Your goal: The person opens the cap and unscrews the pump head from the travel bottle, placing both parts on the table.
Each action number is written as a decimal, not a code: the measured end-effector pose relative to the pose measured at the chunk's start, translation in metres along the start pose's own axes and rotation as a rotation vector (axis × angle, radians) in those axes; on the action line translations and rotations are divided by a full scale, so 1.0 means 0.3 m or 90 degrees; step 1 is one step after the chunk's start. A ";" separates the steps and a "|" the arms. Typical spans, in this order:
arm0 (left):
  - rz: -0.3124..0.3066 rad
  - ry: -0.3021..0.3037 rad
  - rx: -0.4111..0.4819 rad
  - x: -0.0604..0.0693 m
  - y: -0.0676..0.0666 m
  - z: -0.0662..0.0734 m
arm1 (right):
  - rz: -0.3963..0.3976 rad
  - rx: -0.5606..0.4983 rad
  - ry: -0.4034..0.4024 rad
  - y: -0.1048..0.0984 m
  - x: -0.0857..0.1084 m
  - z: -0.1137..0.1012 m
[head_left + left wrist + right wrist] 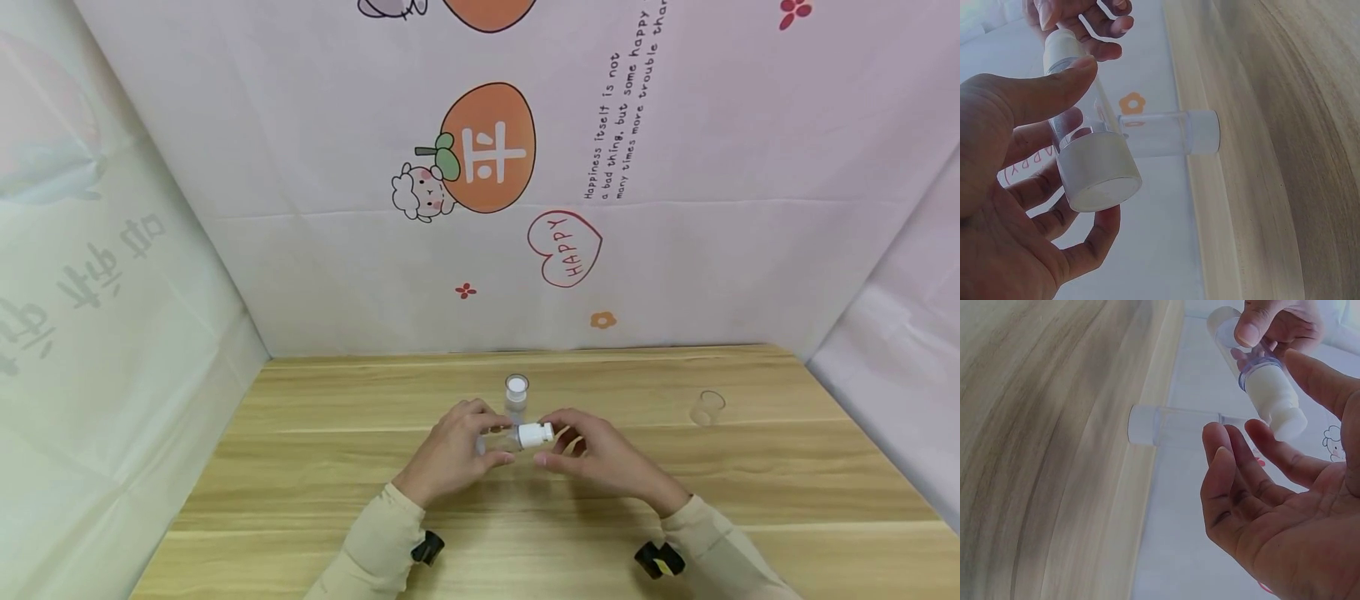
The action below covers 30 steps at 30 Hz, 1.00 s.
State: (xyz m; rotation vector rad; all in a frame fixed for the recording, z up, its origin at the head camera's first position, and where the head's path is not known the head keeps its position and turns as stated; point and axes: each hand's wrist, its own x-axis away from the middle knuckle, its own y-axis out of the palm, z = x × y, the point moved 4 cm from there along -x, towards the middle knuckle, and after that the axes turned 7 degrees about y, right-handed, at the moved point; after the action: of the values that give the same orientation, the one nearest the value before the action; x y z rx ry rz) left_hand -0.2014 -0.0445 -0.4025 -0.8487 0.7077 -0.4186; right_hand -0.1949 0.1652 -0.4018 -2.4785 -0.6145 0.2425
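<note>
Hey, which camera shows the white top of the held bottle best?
The right wrist view, where the white top is close, large and almost fully visible. The left wrist view shows it smaller, beyond the left hand; the head view shows it tiny, beside the right hand.

Clear cylindrical bottle [517,437] is lying roughly sideways in mid-air above the wooden table [337,500], white base [1099,169] pointing to the person's left and white pump head [1289,424] to the right. Left hand [459,446] is gripping the transparent body between thumb and fingers; a bluish clear ring is showing where the body is meeting the white collar [1269,390]. Pump head is sitting exposed on the collar, right hand's [596,454] spread fingers curving just beside it, contact unclear.
</note>
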 end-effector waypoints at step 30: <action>-0.003 0.029 -0.039 -0.009 0.002 0.024 | 0.093 -0.021 0.088 0.034 -0.029 -0.010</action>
State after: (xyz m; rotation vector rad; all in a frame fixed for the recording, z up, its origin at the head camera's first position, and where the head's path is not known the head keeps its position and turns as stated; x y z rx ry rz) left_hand -0.1981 -0.0388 -0.3987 -0.9003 0.7644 -0.4234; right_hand -0.1980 0.1522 -0.4048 -2.5492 -0.3832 0.1168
